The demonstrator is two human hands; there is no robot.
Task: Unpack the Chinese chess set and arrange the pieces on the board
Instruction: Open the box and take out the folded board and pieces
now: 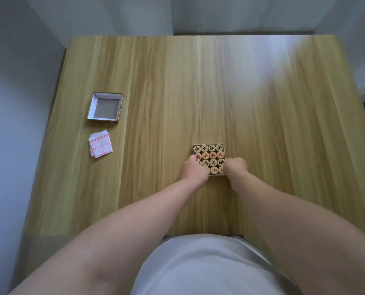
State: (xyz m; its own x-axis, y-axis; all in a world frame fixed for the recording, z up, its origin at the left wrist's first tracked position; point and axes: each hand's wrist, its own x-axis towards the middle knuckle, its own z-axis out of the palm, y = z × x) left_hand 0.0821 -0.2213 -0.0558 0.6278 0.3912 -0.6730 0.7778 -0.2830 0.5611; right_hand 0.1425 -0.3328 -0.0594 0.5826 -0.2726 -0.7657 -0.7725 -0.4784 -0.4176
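Soft daylight, wide-angle bending

Pale glare is washing over the far right of the table; edges are curving and blurring outward, while shadows under both forearms are staying faint.

On the wooden desk, a small open box is packed with round wooden Chinese chess pieces in rows, marked with black and red characters. The left hand and the right hand are curled at the box's near corners, touching it on either side and covering some pieces. Well apart at the desk's left lie the empty upturned box lid and, nearer, the folded paper board with red lines.
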